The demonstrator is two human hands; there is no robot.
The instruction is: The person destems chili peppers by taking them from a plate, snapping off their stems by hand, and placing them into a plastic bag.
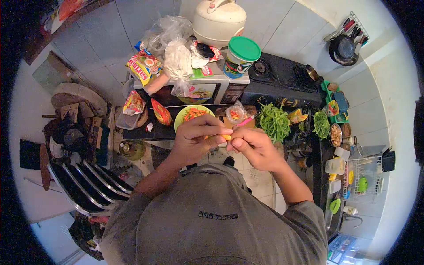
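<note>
Both hands meet in front of my chest above the counter edge. My left hand (197, 138) is closed, its thumb and fingertips pinching a small yellow-orange chili (227, 137). At the chili's other end, my right hand (255, 147) is closed too, thumb against forefinger; its fingertips partly hide the chili. Just beyond my left hand lies a yellow-green plate (179, 120) with orange-red chilies (194, 114) on it. A clear plastic bag (236, 111) with more red pieces sits past my right hand, near a pink-handled knife (248, 121) whose blade is mostly hidden.
Leafy greens (274, 123) are heaped right of the bag. Behind stands a microwave (207, 92) carrying snack packs, plastic bags and a green-lidded tub (243, 55). A gas stove (282, 75) is beside it. A dish rack (364, 176) stands far right, a chair (88, 185) at left.
</note>
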